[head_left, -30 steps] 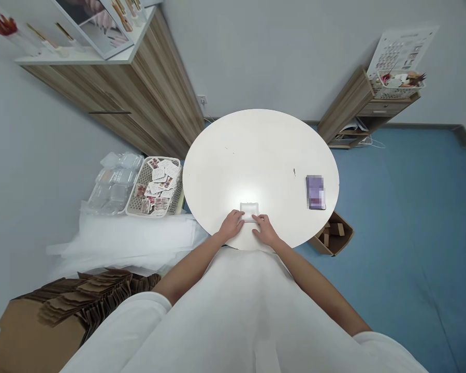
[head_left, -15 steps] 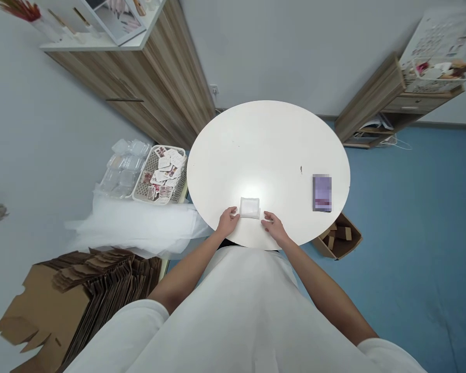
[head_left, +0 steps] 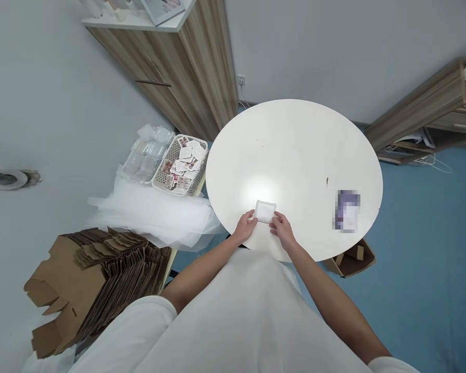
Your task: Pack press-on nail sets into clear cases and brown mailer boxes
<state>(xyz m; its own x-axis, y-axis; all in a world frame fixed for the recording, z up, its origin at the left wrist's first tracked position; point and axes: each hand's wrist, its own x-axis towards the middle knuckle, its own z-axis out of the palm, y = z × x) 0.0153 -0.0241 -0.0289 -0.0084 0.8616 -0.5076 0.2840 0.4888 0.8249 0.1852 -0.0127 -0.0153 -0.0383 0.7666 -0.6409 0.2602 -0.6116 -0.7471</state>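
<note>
A small, square, white wrapped packet [head_left: 265, 211] is near the front edge of the round white table [head_left: 295, 150]. Its wrapping looks like soft translucent foam sheet; what is inside cannot be made out. My left hand [head_left: 244, 227] has fingers and thumb closed on the packet's left edge. On the opposite side, my right hand [head_left: 282, 229] grips the right edge with its fingertips. The packet is slightly tilted between both hands.
A phone-sized pixelated item [head_left: 347, 211] lies at the table's right. To the left are a basket of cards [head_left: 180, 166], clear plastic boxes [head_left: 147, 155], white foam sheets [head_left: 159, 212] and folded cardboard [head_left: 81, 274]. An open carton [head_left: 351, 261] stands below the table's right edge.
Both hands have closed in on the packet, which they stood beside before, and now hold its edges. The packet has turned slightly. The whole view has shifted and rotated.
</note>
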